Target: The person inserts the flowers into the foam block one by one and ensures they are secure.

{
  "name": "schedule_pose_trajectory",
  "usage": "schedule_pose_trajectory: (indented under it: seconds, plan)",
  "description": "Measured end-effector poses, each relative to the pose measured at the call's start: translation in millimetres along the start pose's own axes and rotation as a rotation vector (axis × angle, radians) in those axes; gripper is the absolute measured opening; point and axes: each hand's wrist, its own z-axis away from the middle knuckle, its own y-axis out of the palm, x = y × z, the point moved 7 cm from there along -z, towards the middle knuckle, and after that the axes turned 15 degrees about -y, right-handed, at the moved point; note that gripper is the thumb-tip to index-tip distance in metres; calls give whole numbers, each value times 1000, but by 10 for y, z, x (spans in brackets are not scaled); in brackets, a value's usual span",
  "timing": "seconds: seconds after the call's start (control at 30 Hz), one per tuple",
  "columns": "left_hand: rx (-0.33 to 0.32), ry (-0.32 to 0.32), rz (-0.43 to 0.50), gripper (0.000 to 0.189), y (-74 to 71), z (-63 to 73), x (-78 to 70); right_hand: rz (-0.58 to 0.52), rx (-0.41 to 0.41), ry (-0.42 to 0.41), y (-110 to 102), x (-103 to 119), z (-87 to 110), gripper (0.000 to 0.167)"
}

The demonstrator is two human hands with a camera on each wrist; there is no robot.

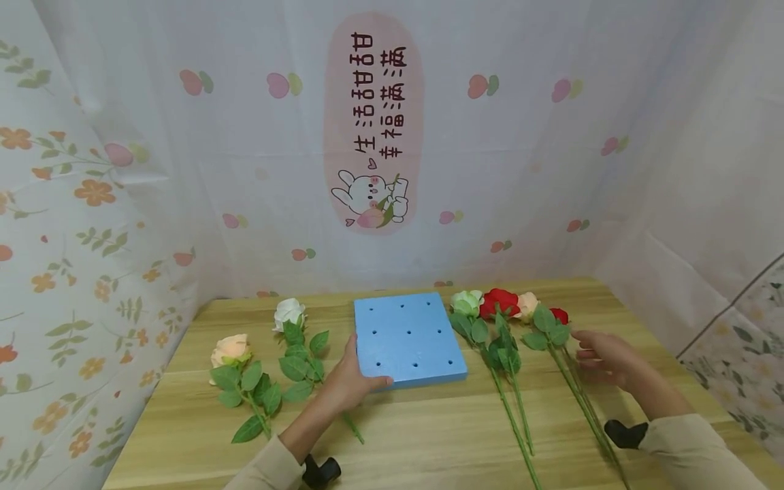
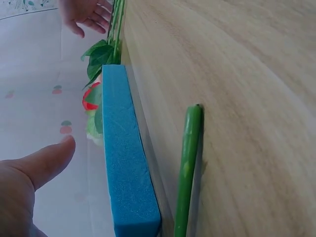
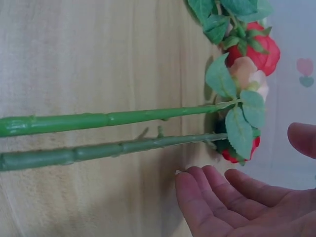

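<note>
A light blue foam board (image 1: pixel 407 340) with rows of small holes lies flat on the table. My left hand (image 1: pixel 350 380) is at its front left corner, fingers along the left side and thumb (image 2: pixel 49 160) stretched out above the board's edge in the left wrist view. My right hand (image 1: pixel 612 364) is held over the table at the right, palm turned inward and fingers loosely extended, with nothing in it. Its fingertips are close to a small red rose (image 3: pixel 242 150) and a peach rose (image 1: pixel 527 306), whose long stems (image 3: pixel 113 118) run side by side toward the front.
Left of the board lie a white rose (image 1: pixel 289 314) and a peach rose (image 1: pixel 231 350), both with leafy stems. To its right lie a pale green rose (image 1: pixel 467 303) and a larger red rose (image 1: pixel 499 303). A printed cloth (image 1: pixel 380 258) hangs behind the wooden table (image 1: pixel 422 442).
</note>
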Motion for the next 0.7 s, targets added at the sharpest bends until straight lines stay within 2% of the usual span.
schedule_pose_trajectory:
  seconds: [0.23,0.5,0.7]
  plan:
    - [18,7,-21,122,30,10,21,-21,-20,12,4,-54,-7,83]
    - [-23,37,-45,117,51,6,19,-74,-59,23,-28,-129,-36,69]
    - [-47,-10,-65,113,45,-7,29,-90,-56,29,-36,-139,-74,67]
